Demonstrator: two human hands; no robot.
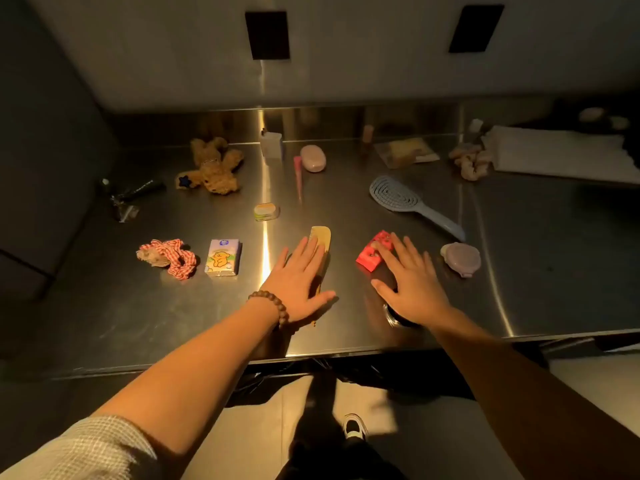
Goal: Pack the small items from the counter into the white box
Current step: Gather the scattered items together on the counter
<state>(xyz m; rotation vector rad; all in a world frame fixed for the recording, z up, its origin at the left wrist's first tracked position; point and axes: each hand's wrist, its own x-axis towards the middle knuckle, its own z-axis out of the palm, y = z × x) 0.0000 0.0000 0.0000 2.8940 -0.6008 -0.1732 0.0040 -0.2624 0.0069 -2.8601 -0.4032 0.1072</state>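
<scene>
Reaching over the steel counter [346, 209], my left hand [301, 275] lies flat, fingers straight, on the yellow comb [322, 237]. Just right of the comb, my right hand [410, 278] is spread flat, fingertips touching the red packet [372, 256]. White box [561, 152] sits far right of the comb, at the counter's back.

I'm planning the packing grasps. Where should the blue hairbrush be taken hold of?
Grip the blue hairbrush by its narrow handle, coming from above with fingers across it. The handle lies flat, points toward the counter's near right and has free space around it; the head is wide.
</scene>
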